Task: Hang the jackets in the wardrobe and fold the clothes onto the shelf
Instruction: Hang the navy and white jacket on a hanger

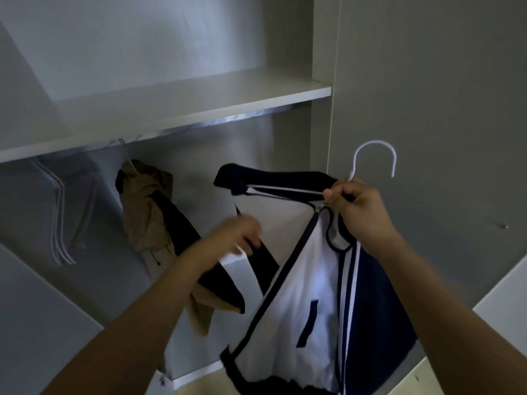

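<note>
A white and navy jacket (pixel 296 309) with a zip front hangs on a white hanger (pixel 382 155) in front of the open wardrobe. My right hand (pixel 359 209) grips the hanger's neck together with the jacket's collar, the hook sticking up above it. My left hand (pixel 242 238), blurred, pinches the white edge of the jacket's left front. A tan and black jacket (pixel 148 212) hangs on the rail (pixel 199 125) under the shelf (pixel 185 104).
Several bare white hangers (pixel 61 218) hang at the rail's left end. The wardrobe's side panel and a closed grey door (pixel 427 95) stand to the right. A pale ledge (pixel 502 295) shows at lower right.
</note>
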`<act>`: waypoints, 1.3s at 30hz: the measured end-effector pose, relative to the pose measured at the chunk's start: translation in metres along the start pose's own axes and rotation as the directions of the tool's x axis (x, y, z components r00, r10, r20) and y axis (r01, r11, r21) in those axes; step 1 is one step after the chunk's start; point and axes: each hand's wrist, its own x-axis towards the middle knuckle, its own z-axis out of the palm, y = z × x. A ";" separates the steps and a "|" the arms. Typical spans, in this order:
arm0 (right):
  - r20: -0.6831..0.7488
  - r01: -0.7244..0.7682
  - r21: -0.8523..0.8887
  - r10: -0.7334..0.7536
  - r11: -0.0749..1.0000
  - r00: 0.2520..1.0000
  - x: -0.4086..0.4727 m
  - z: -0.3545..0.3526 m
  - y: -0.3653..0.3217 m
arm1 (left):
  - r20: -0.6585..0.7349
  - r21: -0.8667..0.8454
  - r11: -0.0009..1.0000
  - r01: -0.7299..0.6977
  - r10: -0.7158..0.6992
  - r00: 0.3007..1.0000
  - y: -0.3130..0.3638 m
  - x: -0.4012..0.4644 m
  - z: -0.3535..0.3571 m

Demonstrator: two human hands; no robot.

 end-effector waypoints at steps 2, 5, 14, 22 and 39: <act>0.047 0.058 -0.031 -0.057 0.998 0.997 0.000 -0.002 -0.007 | -0.298 -0.413 0.911 0.000 -0.135 0.945 0.013 0.011 -0.029; 0.149 0.115 -0.087 -0.101 0.990 0.984 -0.007 0.006 -0.014 | -0.355 -0.530 0.847 -0.049 -0.168 0.920 0.017 0.021 -0.050; 0.358 0.304 -0.367 -0.168 0.879 0.919 -0.015 0.017 0.007 | -0.033 -0.471 0.775 -0.420 0.461 0.887 0.092 -0.002 0.009; -0.019 -0.153 0.176 0.159 0.972 0.987 0.008 -0.012 -0.011 | -0.462 0.094 0.820 -0.564 0.538 0.705 0.031 -0.028 0.061; 0.103 0.075 -0.612 -0.015 0.788 0.995 0.048 0.018 -0.046 | -0.065 0.732 0.484 -0.479 0.750 0.658 -0.033 -0.023 0.063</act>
